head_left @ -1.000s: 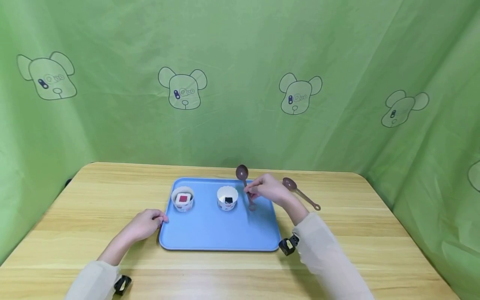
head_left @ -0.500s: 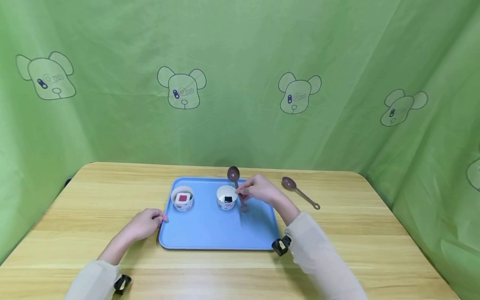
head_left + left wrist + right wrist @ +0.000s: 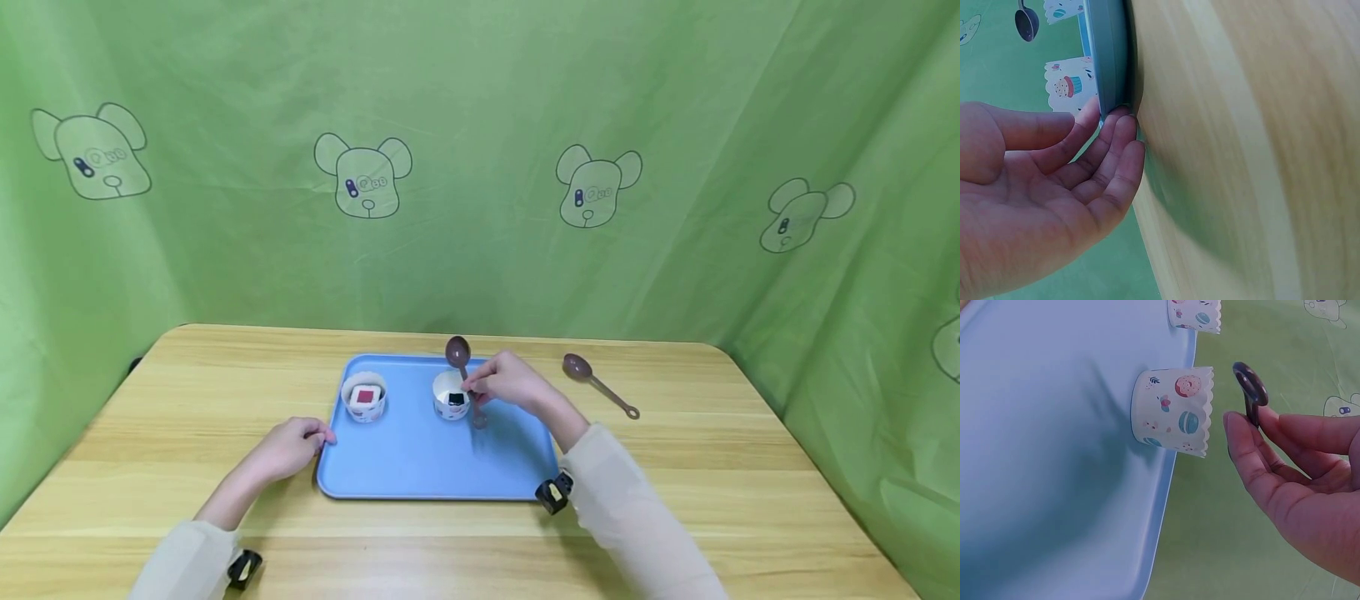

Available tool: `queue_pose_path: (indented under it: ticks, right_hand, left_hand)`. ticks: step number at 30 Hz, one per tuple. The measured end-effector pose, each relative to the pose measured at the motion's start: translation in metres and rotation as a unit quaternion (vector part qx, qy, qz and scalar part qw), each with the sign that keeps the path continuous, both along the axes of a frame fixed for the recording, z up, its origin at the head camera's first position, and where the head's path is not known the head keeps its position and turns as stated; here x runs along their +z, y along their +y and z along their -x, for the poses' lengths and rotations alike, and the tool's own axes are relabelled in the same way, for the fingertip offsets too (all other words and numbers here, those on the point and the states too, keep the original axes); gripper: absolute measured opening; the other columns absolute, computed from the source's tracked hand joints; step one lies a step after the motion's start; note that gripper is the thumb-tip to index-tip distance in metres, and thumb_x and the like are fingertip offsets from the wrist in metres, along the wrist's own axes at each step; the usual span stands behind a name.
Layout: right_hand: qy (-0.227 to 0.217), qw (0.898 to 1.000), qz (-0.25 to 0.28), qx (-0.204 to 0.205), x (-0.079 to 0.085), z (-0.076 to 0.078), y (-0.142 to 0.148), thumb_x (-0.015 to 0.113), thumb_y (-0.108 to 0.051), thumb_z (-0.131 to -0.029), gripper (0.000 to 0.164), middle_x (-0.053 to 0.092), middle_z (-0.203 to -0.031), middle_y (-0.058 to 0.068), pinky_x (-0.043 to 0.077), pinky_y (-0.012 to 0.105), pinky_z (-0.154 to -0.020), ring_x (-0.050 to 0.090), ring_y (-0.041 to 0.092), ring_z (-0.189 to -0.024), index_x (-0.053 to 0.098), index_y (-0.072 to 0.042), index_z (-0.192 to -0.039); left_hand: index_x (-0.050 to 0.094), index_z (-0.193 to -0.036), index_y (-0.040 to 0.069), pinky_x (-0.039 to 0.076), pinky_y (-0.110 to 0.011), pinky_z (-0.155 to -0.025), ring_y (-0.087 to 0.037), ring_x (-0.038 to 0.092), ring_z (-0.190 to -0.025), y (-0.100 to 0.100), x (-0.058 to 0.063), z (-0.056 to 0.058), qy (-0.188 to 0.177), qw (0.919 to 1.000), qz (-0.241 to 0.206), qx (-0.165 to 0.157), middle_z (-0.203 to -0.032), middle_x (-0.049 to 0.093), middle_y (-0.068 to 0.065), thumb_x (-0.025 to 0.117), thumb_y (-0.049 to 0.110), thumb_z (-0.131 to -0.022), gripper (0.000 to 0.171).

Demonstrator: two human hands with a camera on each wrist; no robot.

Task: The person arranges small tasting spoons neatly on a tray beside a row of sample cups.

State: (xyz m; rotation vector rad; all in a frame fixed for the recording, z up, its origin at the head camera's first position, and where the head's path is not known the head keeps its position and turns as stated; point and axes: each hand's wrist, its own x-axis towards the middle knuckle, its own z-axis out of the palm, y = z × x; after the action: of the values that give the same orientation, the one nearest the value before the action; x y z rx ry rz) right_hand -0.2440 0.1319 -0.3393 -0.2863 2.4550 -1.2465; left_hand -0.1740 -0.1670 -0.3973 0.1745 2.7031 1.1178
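Observation:
My right hand [image 3: 506, 382] pinches the handle of a brown spoon [image 3: 457, 352] between thumb and fingers. The bowl points away from me; the ring at the spoon's handle end [image 3: 1262, 396] shows in the right wrist view. Close by stands a white printed paper cup [image 3: 452, 412] with a black square piece in it. Another paper cup [image 3: 367, 416], at the left, holds a white block with a red square. Both cups are on a blue tray [image 3: 435, 467]. At the tray's left edge my left hand [image 3: 288, 448] rests with relaxed fingers touching the rim, its thumb off the rim.
A second brown spoon [image 3: 600, 385] lies on the wooden table [image 3: 712, 467], right of the tray. Behind the table hangs a green curtain [image 3: 480, 267] with bear-head drawings.
My right hand has carried the spoon left, from beside the right cup to over its right side. The left hand, tray, cups and second spoon stay in place.

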Motion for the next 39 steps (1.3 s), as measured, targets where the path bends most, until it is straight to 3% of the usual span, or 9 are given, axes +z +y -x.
queue_pose_path:
  ticks: [10, 19, 39]
  right_hand:
    - [0.0, 1.0, -0.01, -0.007, -0.003, 0.0, -0.005, 0.054, -0.001, -0.087, 0.018, 0.067, -0.092, 0.011, 0.046, 0.038, -0.085, 0.064, 0.019, -0.074, 0.068, 0.003, -0.098]
    - [0.0, 1.0, 0.003, 0.007, -0.004, 0.0, -0.011, 0.053, 0.001, -0.087, 0.019, 0.067, -0.091, 0.013, 0.049, 0.034, -0.079, 0.065, 0.02, -0.075, 0.067, 0.005, -0.099]
    - [0.007, 0.999, 0.003, 0.033, -0.002, -0.007, -0.036, 0.053, 0.002, -0.086, 0.019, 0.067, -0.088, 0.015, 0.051, 0.037, -0.073, 0.064, 0.018, -0.068, 0.067, 0.007, -0.097]
  left_hand:
    - [0.062, -0.093, -0.003, 0.039, -0.032, -0.064, -0.02, 0.046, -0.072, 0.001, 0.002, -0.002, -0.005, 1.0, 0.0, 0.006, -0.083, 0.055, -0.009, 0.04, 0.001, -0.091, 0.022]
    - [0.062, -0.092, -0.002, 0.039, -0.034, -0.066, -0.022, 0.047, -0.075, 0.0, 0.002, -0.001, -0.004, 1.0, 0.0, 0.004, -0.086, 0.056, -0.01, 0.04, 0.0, -0.091, 0.022]
    - [0.063, -0.09, -0.003, 0.041, -0.035, -0.068, -0.022, 0.049, -0.077, 0.001, 0.0, -0.001, 0.01, 0.9999, 0.0, 0.007, -0.089, 0.059, -0.012, 0.041, 0.0, -0.091, 0.021]
